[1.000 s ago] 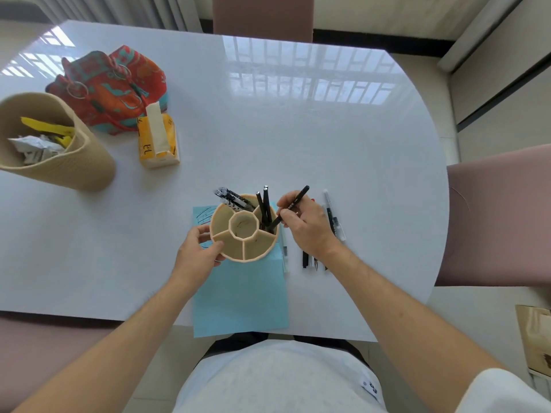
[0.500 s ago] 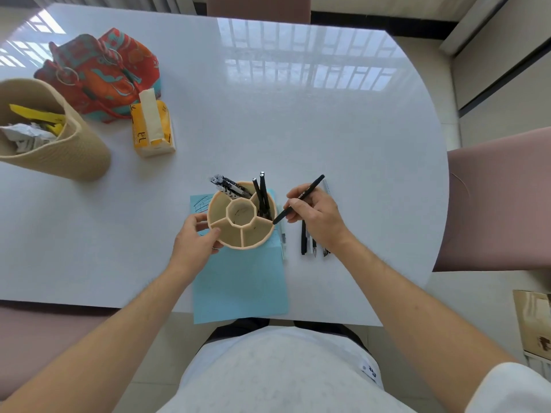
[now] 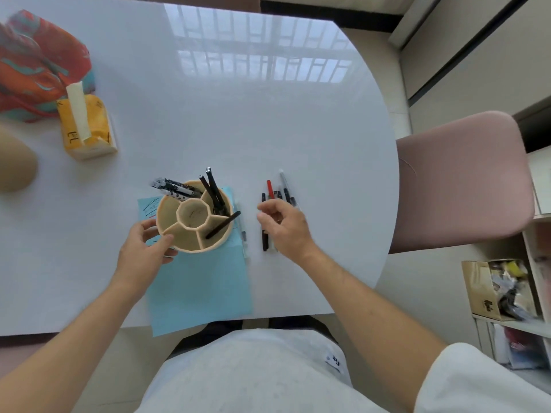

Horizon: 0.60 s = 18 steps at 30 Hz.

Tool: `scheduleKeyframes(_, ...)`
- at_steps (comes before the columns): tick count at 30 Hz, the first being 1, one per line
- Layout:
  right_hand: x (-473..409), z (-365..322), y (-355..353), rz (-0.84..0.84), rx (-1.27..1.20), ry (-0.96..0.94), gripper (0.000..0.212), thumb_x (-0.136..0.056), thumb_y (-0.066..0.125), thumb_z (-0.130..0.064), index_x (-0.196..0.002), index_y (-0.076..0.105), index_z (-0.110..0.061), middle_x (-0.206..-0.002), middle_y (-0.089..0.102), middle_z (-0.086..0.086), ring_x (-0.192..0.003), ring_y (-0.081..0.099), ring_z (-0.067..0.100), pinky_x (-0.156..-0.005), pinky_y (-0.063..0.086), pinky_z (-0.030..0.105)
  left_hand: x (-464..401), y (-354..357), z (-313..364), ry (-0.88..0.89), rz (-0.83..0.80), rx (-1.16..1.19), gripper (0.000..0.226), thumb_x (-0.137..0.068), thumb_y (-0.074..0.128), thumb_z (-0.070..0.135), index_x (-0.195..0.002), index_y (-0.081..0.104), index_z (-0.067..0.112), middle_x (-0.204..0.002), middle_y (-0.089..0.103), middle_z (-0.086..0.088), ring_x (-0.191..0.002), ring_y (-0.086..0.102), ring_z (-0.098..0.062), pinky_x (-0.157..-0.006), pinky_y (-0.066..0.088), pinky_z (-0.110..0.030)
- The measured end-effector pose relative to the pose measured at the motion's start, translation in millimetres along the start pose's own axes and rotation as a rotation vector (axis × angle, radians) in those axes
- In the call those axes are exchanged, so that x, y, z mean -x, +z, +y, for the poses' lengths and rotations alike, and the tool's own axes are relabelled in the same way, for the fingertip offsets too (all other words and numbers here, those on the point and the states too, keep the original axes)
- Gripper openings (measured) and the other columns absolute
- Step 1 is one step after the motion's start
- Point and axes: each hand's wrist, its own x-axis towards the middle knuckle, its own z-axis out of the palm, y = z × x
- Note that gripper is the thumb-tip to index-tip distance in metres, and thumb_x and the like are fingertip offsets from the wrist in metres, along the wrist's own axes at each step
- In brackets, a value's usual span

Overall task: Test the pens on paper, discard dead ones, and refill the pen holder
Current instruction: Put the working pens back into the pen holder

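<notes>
Several black pens (image 3: 213,192) stand in the round beige sectioned pen holder (image 3: 195,216), steadied by the left hand (image 3: 143,251), while beside it more pens (image 3: 275,201) lie untested under the empty, loosely opened right hand (image 3: 283,226).

The right hand (image 3: 284,226) hides the loose pens' (image 3: 275,195) middles.

Yellow carton (image 3: 86,126), upper left of frame on the bench: dark mark on its near face, looks like "EL", blurred, not sure. Cardboard box (image 3: 489,289), right edge on a shelf: dark print on the front, unreadable. White shirt tag (image 3: 334,361), bottom centre: small mark, unreadable. Nothing else legible.
</notes>
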Motion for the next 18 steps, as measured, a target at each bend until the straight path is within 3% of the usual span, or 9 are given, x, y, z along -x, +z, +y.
scheduleKeyframes(2,-5.7,15.2,-23.2,0.207,0.100,0.074,0.012,-0.089,0.067,-0.015,-0.094,0.073,-0.024,-0.085,0.072,-0.005,-0.080,0.068,0.012,-0.084,0.059,0.038,-0.8,-0.3,1.5,0.008,-0.006,0.001,0.036,-0.091,0.067,0.022,-0.121,0.052,0.036,-0.116,0.066,0.005,-0.074,0.074,-0.021,-0.064,0.057,-0.034)
scheduleKeyframes(4,-10.4,30.8,-43.9,0.313,0.233,0.131,0.006,-0.090,0.068,-0.014,-0.090,0.074,-0.018,-0.085,0.072,-0.003,-0.080,0.067,0.012,-0.086,0.057,0.038,-2.1,-0.3,2.5,0.014,-0.015,-0.012,0.038,-0.091,0.067,0.021,-0.122,0.052,0.036,-0.117,0.065,0.006,-0.074,0.074,-0.020,-0.063,0.057,-0.033)
scheduleKeyframes(10,-20.9,45.0,-47.4,0.125,0.539,0.149,0.016,-0.092,0.069,-0.027,-0.095,0.078,-0.014,-0.089,0.074,0.001,-0.088,0.067,0.019,-0.085,0.055,0.033,-4.5,2.1,3.7,0.003,-0.015,-0.021,0.036,-0.090,0.066,0.018,-0.119,0.054,0.037,-0.116,0.067,0.005,-0.073,0.074,-0.019,-0.063,0.057,-0.032)
scheduleKeyframes(14,-27.5,37.9,-40.8,0.117,0.631,0.220,0.024,-0.092,0.066,-0.036,-0.097,0.077,-0.014,-0.091,0.076,0.000,-0.087,0.068,0.019,-0.080,0.057,0.033,-5.5,2.0,4.4,-0.003,-0.018,-0.030,0.035,-0.091,0.066,0.019,-0.120,0.055,0.036,-0.116,0.067,0.005,-0.074,0.074,-0.019,-0.064,0.057,-0.033)
scheduleKeyframes(16,-31.4,32.4,-38.2,0.107,0.674,0.294,0.023,-0.087,0.065,-0.035,-0.080,0.072,-0.015,-0.076,0.071,-0.001,-0.073,0.065,0.020,-0.066,0.056,0.030,-5.2,2.1,3.9,-0.006,-0.017,-0.032,0.034,-0.092,0.065,0.020,-0.120,0.055,0.035,-0.116,0.067,0.005,-0.075,0.074,-0.020,-0.065,0.058,-0.034)
scheduleKeyframes(18,-34.6,28.2,-35.8,0.088,0.692,0.357,0.031,-0.081,0.066,-0.030,-0.057,0.054,-0.014,-0.053,0.053,-0.003,-0.051,0.050,0.021,-0.048,0.042,0.025,-4.9,2.7,3.6,-0.009,-0.012,-0.029,0.033,-0.092,0.065,0.020,-0.120,0.055,0.035,-0.116,0.067,0.005,-0.075,0.074,-0.020,-0.065,0.058,-0.034)
